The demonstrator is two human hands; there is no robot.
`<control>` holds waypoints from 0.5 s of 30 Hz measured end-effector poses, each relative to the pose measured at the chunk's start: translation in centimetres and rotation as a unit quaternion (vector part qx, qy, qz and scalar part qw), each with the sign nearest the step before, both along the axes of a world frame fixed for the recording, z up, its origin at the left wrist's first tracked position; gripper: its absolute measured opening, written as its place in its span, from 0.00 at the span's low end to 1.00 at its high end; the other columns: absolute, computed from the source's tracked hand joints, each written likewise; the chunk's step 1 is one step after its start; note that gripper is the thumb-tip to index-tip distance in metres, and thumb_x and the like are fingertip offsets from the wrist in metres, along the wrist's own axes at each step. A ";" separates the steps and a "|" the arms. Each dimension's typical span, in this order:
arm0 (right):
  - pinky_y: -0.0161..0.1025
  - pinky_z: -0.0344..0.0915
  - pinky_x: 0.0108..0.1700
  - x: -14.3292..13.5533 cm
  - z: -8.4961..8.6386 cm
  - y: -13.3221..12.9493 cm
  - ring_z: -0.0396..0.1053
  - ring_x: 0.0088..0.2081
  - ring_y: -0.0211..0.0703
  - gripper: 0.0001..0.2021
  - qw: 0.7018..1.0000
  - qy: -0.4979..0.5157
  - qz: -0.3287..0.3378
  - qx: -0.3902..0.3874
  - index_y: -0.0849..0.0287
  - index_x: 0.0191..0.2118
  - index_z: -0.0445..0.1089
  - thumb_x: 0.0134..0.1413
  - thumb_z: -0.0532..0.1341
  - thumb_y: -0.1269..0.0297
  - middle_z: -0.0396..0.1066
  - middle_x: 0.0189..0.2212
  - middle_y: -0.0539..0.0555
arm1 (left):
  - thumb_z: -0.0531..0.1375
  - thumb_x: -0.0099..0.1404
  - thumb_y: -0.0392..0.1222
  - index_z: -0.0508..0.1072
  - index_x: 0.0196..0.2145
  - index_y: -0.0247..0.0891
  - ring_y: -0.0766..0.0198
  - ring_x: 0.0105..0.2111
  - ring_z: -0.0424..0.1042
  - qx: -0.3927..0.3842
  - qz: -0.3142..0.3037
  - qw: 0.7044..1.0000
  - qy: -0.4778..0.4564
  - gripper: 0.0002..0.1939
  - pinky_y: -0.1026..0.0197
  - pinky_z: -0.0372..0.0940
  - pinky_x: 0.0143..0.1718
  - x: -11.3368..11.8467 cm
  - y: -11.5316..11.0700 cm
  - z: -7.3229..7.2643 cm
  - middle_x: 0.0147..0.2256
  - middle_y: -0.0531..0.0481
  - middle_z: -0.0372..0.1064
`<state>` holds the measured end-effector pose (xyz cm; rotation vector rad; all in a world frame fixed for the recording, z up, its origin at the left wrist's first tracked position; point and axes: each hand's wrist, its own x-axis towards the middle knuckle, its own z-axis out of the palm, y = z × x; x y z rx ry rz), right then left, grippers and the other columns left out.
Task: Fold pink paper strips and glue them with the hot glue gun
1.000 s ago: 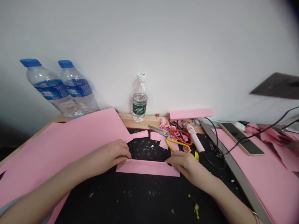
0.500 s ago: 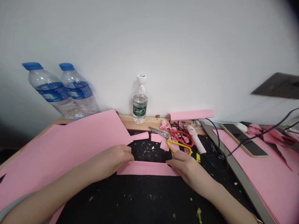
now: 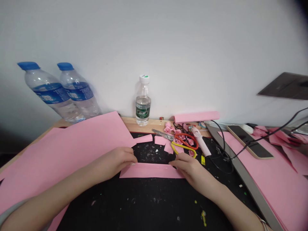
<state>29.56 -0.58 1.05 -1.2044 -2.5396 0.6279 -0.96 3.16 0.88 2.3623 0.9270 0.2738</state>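
Observation:
A long strip of pink paper lies across the black mat in front of me. My left hand pinches its upper edge near the left end, fingers closed. Toward the right end, my right hand has its thumb and fingertips closed on the same edge. Just beyond my right hand lie scissors with one red and one yellow handle. Small pink paper pieces are beside the blades, and several pink paper flowers sit behind them. Under my left forearm spreads a large pink sheet.
Two blue-capped bottles lean on the wall at left; a small water bottle stands at the centre. A pale pink stick-like tool, black cables and a phone on pink paper occupy the right side.
The whole scene shifts slightly up and left in view. Both hands keep the same grip on the strip, which looks almost unchanged.

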 end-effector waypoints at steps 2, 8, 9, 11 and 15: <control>0.39 0.65 0.41 0.0 0.0 0.0 0.66 0.40 0.44 0.18 1.000 0.000 -0.002 0.000 0.63 0.46 0.71 0.59 0.47 0.79 0.67 0.37 0.59 | 0.50 0.66 0.31 0.75 0.36 0.40 0.66 0.32 0.69 -0.012 0.014 1.000 0.001 0.14 0.67 0.61 0.33 0.1 0.1 0.2 0.32 0.53 0.69; 0.40 0.65 0.39 -0.2 0.1 -0.5 0.65 0.38 0.45 0.18 0.997 -0.045 0.009 0.056 0.62 0.45 0.71 0.58 0.47 0.81 0.68 0.35 0.57 | 0.49 0.64 0.28 0.75 0.37 0.41 0.66 0.32 0.69 0.036 0.014 0.999 0.014 0.17 0.67 0.60 0.32 0.0 -0.6 0.0 0.32 0.52 0.70; 0.40 0.65 0.38 -0.3 0.2 -0.6 0.65 0.37 0.45 0.18 0.996 -0.058 0.011 0.070 0.62 0.45 0.71 0.59 0.47 0.80 0.68 0.34 0.57 | 0.49 0.64 0.27 0.75 0.38 0.42 0.65 0.32 0.68 0.059 0.008 0.998 0.019 0.17 0.66 0.59 0.31 0.0 -0.8 -0.1 0.31 0.52 0.69; 0.40 0.65 0.36 -0.5 0.6 -0.9 0.65 0.36 0.45 0.17 0.992 -0.087 0.015 0.095 0.62 0.44 0.72 0.60 0.48 0.79 0.68 0.33 0.57 | 0.48 0.64 0.27 0.75 0.39 0.41 0.64 0.30 0.67 0.101 0.001 0.994 0.028 0.19 0.65 0.58 0.29 -0.1 -1.3 -0.3 0.30 0.51 0.69; 0.39 0.67 0.36 -1.1 1.1 -1.4 0.67 0.34 0.44 0.14 0.983 -0.134 0.023 0.122 0.62 0.41 0.72 0.60 0.50 0.77 0.69 0.32 0.56 | 0.47 0.65 0.27 0.75 0.38 0.41 0.63 0.28 0.66 0.168 -0.002 0.985 0.047 0.19 0.64 0.58 0.28 0.1 -2.3 -0.3 0.28 0.51 0.68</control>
